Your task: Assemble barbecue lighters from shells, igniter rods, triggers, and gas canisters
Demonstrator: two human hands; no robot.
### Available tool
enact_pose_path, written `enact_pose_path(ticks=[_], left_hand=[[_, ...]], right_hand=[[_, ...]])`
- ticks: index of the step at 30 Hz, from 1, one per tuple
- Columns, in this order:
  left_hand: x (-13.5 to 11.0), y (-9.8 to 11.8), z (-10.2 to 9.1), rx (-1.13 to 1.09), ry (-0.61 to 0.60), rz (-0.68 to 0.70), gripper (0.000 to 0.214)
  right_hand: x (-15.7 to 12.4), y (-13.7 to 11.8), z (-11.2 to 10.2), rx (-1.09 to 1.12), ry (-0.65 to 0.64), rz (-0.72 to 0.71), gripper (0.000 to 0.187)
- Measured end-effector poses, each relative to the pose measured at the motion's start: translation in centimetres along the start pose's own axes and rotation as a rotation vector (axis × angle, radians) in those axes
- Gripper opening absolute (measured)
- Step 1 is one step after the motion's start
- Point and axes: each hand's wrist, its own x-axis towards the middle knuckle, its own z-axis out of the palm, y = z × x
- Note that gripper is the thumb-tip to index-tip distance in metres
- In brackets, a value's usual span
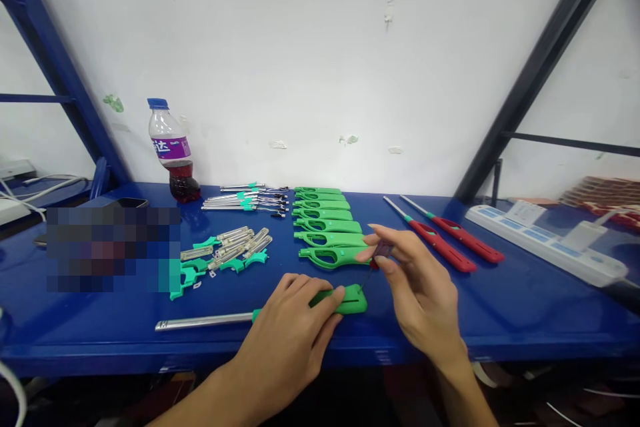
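Observation:
Near the front edge of the blue table lies a green gas lighter [356, 300] with a long silver tube pointing left. My left hand [295, 320] is closed over its handle and covers much of it. Held between the fingertips of my right hand [417, 290] is a small screwdriver [383, 251] with a dark reddish handle. Its thin shaft slants down to the right end of the green handle. Just behind my hands, several green lighter shells [327, 223] lie in a row.
Silver lighter tubes with wires [245, 200], clear fuel tanks [240, 243] and teal triggers [186, 277] lie left. Two red lighters [440, 243] and a white power strip [550, 243] are right. A drink bottle [173, 150] stands by the wall [300, 47]. One left patch is pixelated.

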Motion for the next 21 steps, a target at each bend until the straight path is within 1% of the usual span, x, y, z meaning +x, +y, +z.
enact_pose_path(ticks=[4,7,10,13,17,19,21], left_hand=[[0.02,0.0,0.02,0.006,0.003,-0.001,0.029],[0.08,-0.01,0.01,0.004,0.007,0.003,0.03],[0.06,0.01,0.01,0.008,0.004,0.003,0.03],[0.01,0.05,0.0,0.014,-0.001,0.002,0.03],[-0.05,0.08,-0.05,0.02,0.003,0.002,0.03],[-0.06,0.09,-0.08,0.021,0.004,0.004,0.03],[-0.07,0.08,-0.08,0.021,0.008,0.007,0.031]], right_hand=[[-0.03,0.07,0.05,-0.071,0.08,-0.005,0.038],[0.07,-0.27,-0.02,-0.071,0.042,-0.009,0.04],[0.12,-0.49,-0.08,-0.008,-0.026,0.003,0.044],[0.17,-0.45,-0.14,0.04,-0.052,0.022,0.04],[0.35,-0.34,-0.27,-0.01,-0.02,0.01,0.036],[0.44,-0.35,-0.31,-0.052,0.017,0.001,0.036],[0.47,-0.4,-0.31,-0.083,0.026,-0.01,0.038]])
